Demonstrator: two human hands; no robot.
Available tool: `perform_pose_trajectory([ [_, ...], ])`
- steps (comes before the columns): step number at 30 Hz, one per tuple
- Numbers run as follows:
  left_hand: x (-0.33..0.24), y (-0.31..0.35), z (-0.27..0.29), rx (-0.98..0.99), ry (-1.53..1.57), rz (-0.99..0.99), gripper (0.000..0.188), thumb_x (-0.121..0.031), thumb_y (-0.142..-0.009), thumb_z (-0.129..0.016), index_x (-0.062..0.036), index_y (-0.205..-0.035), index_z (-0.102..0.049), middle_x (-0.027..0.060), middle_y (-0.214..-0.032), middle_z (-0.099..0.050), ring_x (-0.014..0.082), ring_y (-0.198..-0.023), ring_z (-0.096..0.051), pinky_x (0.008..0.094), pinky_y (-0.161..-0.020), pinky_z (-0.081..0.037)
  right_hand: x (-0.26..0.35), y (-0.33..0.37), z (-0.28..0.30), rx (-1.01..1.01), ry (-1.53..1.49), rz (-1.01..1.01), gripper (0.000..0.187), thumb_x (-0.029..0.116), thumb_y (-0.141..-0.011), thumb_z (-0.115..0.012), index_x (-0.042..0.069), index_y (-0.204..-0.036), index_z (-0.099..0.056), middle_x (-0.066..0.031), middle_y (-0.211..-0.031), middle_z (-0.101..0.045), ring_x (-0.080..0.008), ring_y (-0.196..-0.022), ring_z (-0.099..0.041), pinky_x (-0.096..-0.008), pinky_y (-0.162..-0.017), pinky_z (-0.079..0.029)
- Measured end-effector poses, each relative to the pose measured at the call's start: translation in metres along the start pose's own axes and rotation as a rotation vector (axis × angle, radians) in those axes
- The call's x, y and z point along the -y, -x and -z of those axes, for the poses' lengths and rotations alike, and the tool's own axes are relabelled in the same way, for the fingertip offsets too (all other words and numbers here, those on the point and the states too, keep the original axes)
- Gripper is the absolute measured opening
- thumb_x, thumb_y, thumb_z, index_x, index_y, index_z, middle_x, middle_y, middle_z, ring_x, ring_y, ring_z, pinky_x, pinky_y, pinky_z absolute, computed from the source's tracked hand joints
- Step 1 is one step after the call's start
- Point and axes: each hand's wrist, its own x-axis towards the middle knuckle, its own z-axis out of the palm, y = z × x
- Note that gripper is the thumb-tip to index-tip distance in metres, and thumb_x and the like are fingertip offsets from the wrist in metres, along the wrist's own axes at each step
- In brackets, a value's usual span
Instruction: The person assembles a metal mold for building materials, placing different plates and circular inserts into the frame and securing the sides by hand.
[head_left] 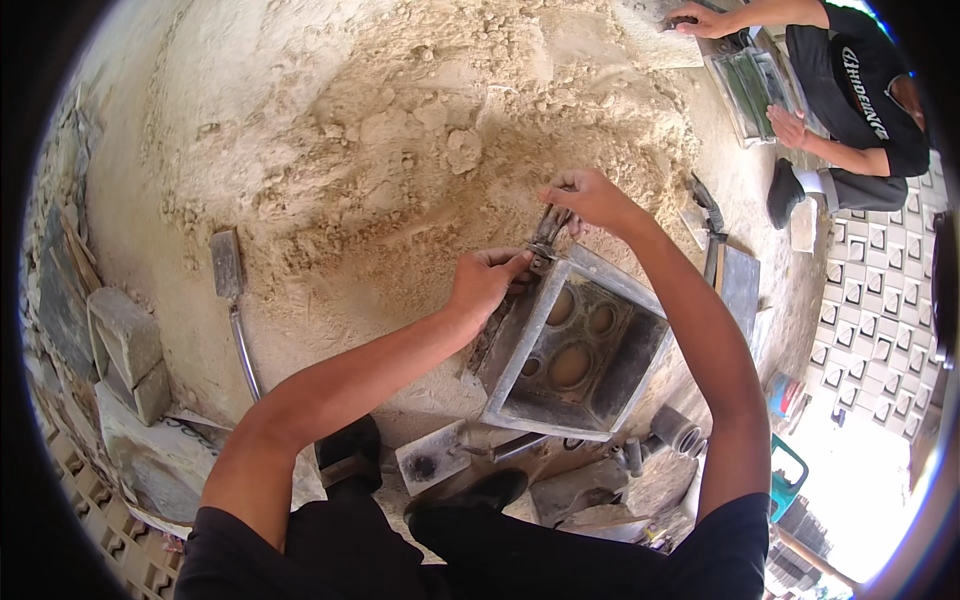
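A grey metal box frame stands tilted in front of me, with round forms of different sizes inside it. At its far corner is a dark metal fitting, perhaps a handle or clamp. My left hand pinches the lower end of this fitting, thumb on top, beside the box's corner. Curled round its upper end are the fingers of my right hand. My fingers hide part of the fitting, so its exact kind does not show.
Loose sandy earth spreads beyond the box. A shovel lies left; a trowel-like plate tool lies near my feet. Cylindrical metal pieces sit near right. Concrete blocks stand far left. Another person handles a framed box at upper right.
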Motion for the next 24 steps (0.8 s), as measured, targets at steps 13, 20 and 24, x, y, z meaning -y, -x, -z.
perform_pose_trajectory([
  [13,-0.001,-0.005,0.003,0.034,-0.067,0.007,0.02,-0.019,-0.091,-0.067,-0.0012,-0.098,-0.073,0.0052,-0.078,-0.068,0.0112,-0.069,-0.063,0.0244,-0.06,-0.051,-0.047,0.003,-0.004,0.223,-0.683,0.188,0.033,0.022,-0.094,-0.062,0.0,-0.118,-0.057,-0.0048,-0.104,-0.064,-0.0074,-0.073,-0.059,-0.0216,-0.063,-0.049],
  [20,-0.005,-0.011,0.01,0.087,-0.17,0.026,0.023,-0.018,-0.093,-0.064,0.0009,-0.105,-0.07,0.0076,-0.085,-0.07,0.0126,-0.072,-0.065,0.0263,-0.065,-0.052,-0.015,0.004,-0.009,-0.147,-0.104,0.119,0.034,0.029,-0.084,-0.073,-0.001,-0.097,-0.063,-0.0056,-0.078,-0.065,-0.0126,-0.056,-0.062,-0.026,-0.048,-0.048],
  [24,-0.017,-0.018,0.013,0.179,-0.268,0.057,0.024,-0.016,-0.094,-0.063,0.0019,-0.108,-0.069,0.0084,-0.09,-0.071,0.0128,-0.075,-0.066,0.0275,-0.068,-0.053,0.002,0.001,-0.005,-0.146,0.068,0.239,0.027,0.024,-0.085,-0.071,-0.001,-0.092,-0.065,-0.0046,-0.071,-0.064,-0.0113,-0.051,-0.058,-0.0282,-0.042,-0.046],
])
